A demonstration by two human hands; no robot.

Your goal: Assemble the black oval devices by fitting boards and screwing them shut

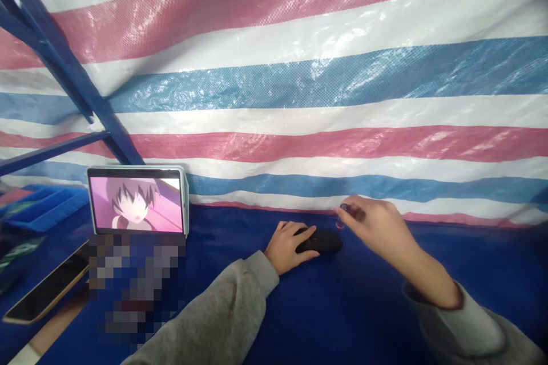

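My left hand (291, 246) reaches in from a grey sleeve and grips the left end of a black rounded, elongated object (327, 240) lying on the blue table surface (325, 308). Its thumb is on the near side and its fingers lie over the far side. Just right of and above that object, my right hand (377, 225) is closed in a pinch. Between its thumb and fingers shows a small dark-topped item (343, 207), with a clear and reddish lower end. Its exact kind cannot be made out.
A tablet (139, 201) showing an animated picture stands at the left. Nearer lies a phone (51, 285), beside a blurred-out patch. Blue plastic trays (47, 211) sit at the far left, under a blue metal frame (72, 80). A striped plastic sheet (299, 85) hangs behind the table.
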